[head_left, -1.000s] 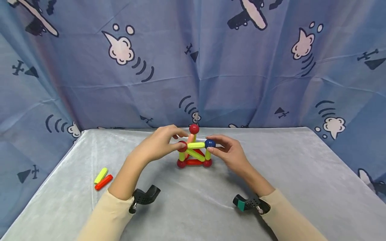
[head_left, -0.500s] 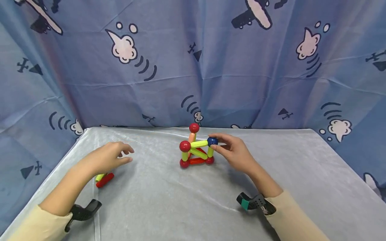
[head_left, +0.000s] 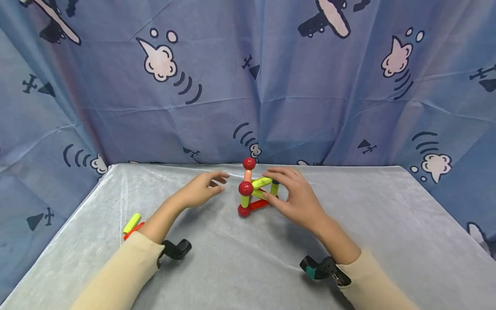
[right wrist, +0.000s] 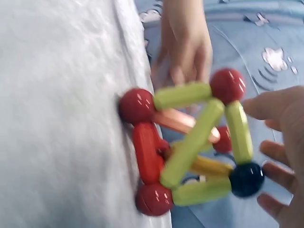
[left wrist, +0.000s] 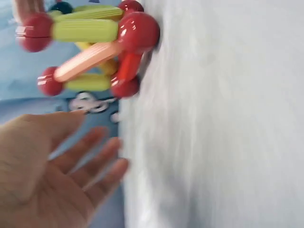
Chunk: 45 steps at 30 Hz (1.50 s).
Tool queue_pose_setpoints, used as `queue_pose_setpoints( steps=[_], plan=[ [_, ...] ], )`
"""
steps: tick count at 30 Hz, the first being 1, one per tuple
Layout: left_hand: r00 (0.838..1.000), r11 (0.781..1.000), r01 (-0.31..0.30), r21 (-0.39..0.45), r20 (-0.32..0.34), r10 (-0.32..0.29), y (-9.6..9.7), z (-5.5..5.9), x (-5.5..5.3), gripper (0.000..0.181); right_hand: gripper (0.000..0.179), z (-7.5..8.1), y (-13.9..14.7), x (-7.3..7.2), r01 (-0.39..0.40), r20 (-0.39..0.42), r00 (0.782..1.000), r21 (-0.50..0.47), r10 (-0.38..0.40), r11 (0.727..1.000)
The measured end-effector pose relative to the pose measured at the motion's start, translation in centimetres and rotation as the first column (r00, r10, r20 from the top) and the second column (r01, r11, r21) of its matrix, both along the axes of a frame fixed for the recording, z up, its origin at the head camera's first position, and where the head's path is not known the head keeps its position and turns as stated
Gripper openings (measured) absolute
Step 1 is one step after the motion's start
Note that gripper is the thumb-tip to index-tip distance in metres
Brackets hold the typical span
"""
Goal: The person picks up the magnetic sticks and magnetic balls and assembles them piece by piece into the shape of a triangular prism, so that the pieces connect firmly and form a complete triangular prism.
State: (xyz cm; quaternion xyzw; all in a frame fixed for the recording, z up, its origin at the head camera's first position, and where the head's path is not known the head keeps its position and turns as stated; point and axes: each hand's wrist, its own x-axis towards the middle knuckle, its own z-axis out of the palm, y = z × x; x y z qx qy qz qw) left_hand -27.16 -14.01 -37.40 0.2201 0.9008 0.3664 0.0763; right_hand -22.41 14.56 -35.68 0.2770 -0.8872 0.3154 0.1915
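A magnetic rod-and-ball structure (head_left: 246, 188) stands on the cloth-covered table, with red balls, yellow-green, red and orange rods, and one dark blue ball (right wrist: 246, 179). My right hand (head_left: 296, 196) is at its right side, fingers spread and not closed round any piece. In the right wrist view the thumb lies close to the upper red ball (right wrist: 227, 85) and the other fingers sit beside the blue ball. To the left of the structure, my left hand (head_left: 201, 189) hovers apart from it, holding nothing. The left wrist view shows its fingers (left wrist: 102, 164) loosely extended below the structure.
A loose yellow-green rod (head_left: 132, 223) and a loose red rod (head_left: 133, 231) lie on the left of the table, the red one partly behind the left forearm. A blue patterned curtain (head_left: 217, 86) hangs behind the table's far edge.
My left hand let go of the near red ball, swung left toward the loose rods, then came back empty. The structure has turned, and my right hand has released the blue ball.
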Motion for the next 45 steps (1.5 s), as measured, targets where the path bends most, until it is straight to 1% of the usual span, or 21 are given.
queue_pose_setpoints(
  steps=[1,3,5,7,8,10,13,16,18,21,24,28,30,32,35,38,41,43,45],
  plan=[
    [1.0,0.998,0.008,0.06,0.01,-0.008,1.1,-0.3,-0.7,0.044,0.045,-0.1,-0.3,0.2,-0.013,-0.018,1.0,0.024,0.013,1.0],
    [0.998,0.984,0.004,0.176,0.059,-0.015,2.9,-1.0,-1.9,0.047,0.046,-0.5,-0.7,0.4,-0.022,-0.031,0.999,0.064,0.024,0.998],
    [0.995,0.968,0.01,0.251,0.091,-0.034,4.2,-1.7,-2.7,0.049,0.046,-0.9,-1.0,0.5,-0.012,-0.023,1.0,0.076,0.014,0.997],
    [0.991,0.955,0.009,0.296,0.122,-0.047,5.1,-2.1,-3.1,0.05,0.047,-1.1,-1.1,0.5,-0.001,-0.003,1.0,0.067,0.001,0.998],
    [0.991,0.953,0.006,0.302,0.128,-0.046,5.3,-2.3,-3.1,0.05,0.049,-1.1,-1.1,0.5,0.002,0.008,1.0,0.063,-0.003,0.998],
    [0.994,0.953,0.019,0.302,0.097,-0.051,5.6,-2.6,-3.1,0.048,0.052,-1.1,-0.9,0.3,0.006,0.025,1.0,0.058,-0.008,0.998],
    [0.999,0.958,0.022,0.286,0.033,-0.033,5.4,-2.8,-2.7,0.041,0.055,-0.9,-0.5,0.0,0.015,0.048,0.999,0.064,-0.018,0.998],
    [1.0,0.969,0.016,0.247,-0.025,-0.01,5.1,-2.9,-2.1,0.032,0.056,-0.7,0.0,-0.3,0.023,0.076,0.997,0.085,-0.029,0.996],
    [0.999,0.975,0.001,0.223,-0.04,0.008,4.8,-2.9,-1.6,0.029,0.057,-0.5,0.3,-0.4,0.025,0.094,0.995,0.102,-0.035,0.994],
    [0.997,0.978,-0.042,0.203,-0.049,0.052,4.4,-2.9,-0.7,0.028,0.058,-0.1,0.7,-0.5,0.018,0.124,0.992,0.109,-0.031,0.994],
    [0.993,0.976,-0.092,0.195,-0.055,0.105,4.0,-2.9,0.2,0.024,0.052,0.0,1.2,-0.6,0.015,0.126,0.992,0.078,-0.025,0.997],
    [0.984,0.976,-0.152,0.157,-0.067,0.164,3.6,-2.4,1.6,0.02,0.039,-0.1,1.4,-0.8,-0.025,0.119,0.993,0.017,0.023,1.0],
    [0.981,0.978,-0.167,0.128,-0.076,0.177,3.4,-2.2,2.2,0.021,0.037,-0.2,1.3,-0.9,-0.053,0.147,0.988,-0.021,0.056,0.998],
    [0.98,0.983,-0.168,0.076,-0.097,0.175,3.2,-1.8,2.7,0.023,0.038,-0.4,1.2,-1.0,-0.073,0.185,0.979,-0.063,0.084,0.995],
    [0.979,0.986,-0.16,-0.04,-0.135,0.153,2.3,-1.3,3.3,0.028,0.039,-0.6,1.1,-1.1,-0.07,0.243,0.965,-0.124,0.099,0.99],
    [0.978,0.973,-0.155,-0.171,-0.165,0.127,0.4,-0.4,4.2,0.031,0.04,-0.7,1.2,-1.2,-0.05,0.281,0.955,-0.159,0.093,0.986],
    [0.976,0.957,-0.143,-0.252,-0.197,0.094,-2.8,0.5,5.2,0.031,0.038,-0.8,1.2,-1.2,-0.035,0.324,0.941,-0.19,0.096,0.981],
    [0.971,0.948,-0.151,-0.281,-0.221,0.09,-5.3,1.0,6.0,0.031,0.037,-0.8,1.1,-1.3,-0.03,0.357,0.928,-0.206,0.104,0.978],
    [0.965,0.938,-0.172,-0.3,-0.244,0.099,-7.7,1.3,6.9,0.03,0.035,-0.8,1.0,-1.4,-0.028,0.385,0.916,-0.221,0.113,0.975]
  ],
)
